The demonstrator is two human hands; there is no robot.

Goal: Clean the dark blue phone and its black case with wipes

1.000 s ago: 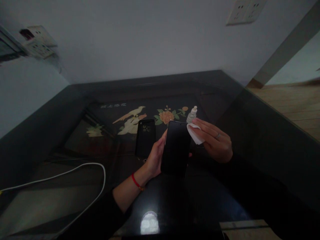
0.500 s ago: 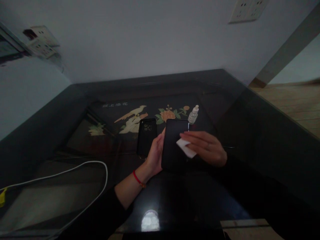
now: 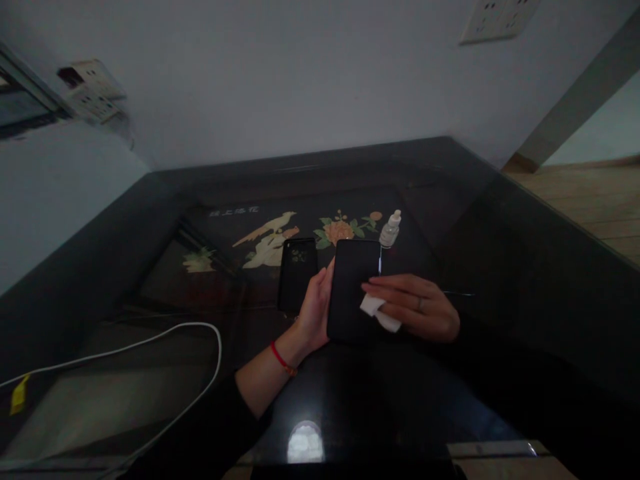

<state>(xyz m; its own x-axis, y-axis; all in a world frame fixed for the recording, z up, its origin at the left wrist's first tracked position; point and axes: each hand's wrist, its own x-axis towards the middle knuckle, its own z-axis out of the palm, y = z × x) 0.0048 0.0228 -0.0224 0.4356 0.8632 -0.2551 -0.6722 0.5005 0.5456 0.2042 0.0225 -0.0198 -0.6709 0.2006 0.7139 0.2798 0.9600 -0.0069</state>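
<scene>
Left hand [image 3: 313, 310] clamped round a dark phone [image 3: 347, 287], white cloth [image 3: 373, 305] pinched in the right hand [image 3: 423, 311].
Over the counter [image 3: 460, 207], the phone's long axis runs away from the body; cloth and right hand cross its right edge, contact unclear.

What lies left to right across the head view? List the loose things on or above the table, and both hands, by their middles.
Yellow tag, white cable, black phone case, left hand, smartphone, white wipe, right hand. The dropper bottle is left out: it nearly lines up with the white wipe.
</scene>
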